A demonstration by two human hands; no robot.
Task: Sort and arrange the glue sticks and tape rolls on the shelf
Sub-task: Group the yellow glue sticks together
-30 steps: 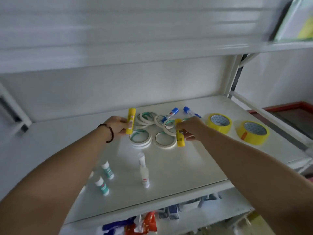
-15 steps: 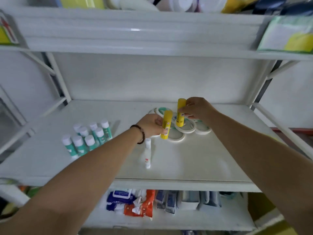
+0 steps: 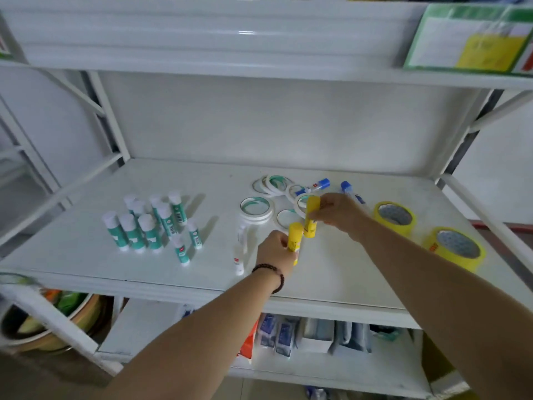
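A person reaches both bare arms over a white metal shelf [image 3: 86, 255]. The left hand [image 3: 275, 251], a dark bead bracelet on its wrist, has its grip curled round a short yellow plastic glue stick [image 3: 294, 237] held upright; just beyond and to its right, the right hand [image 3: 339, 213] pinches a second yellow glue stick [image 3: 312, 216], also upright. The two sticks are close side by side, perhaps touching. Beyond the grips lie thin white tape rolls with teal inner rims [image 3: 256, 207] and two blue-capped glue pens [image 3: 314, 186]. Well to the left of the left grip stands a cluster of white-capped teal glue sticks [image 3: 150, 223]; close to its left a white glue tube [image 3: 240, 249] lies flat. To the right of the right grip sit two wide yellow tape rolls [image 3: 454, 248]. The step appears to be grouping the yellow pair; it would go best if both were set down upright, side by side, on bare shelf near the teal sticks, bases flat so neither tips into a neighbour.
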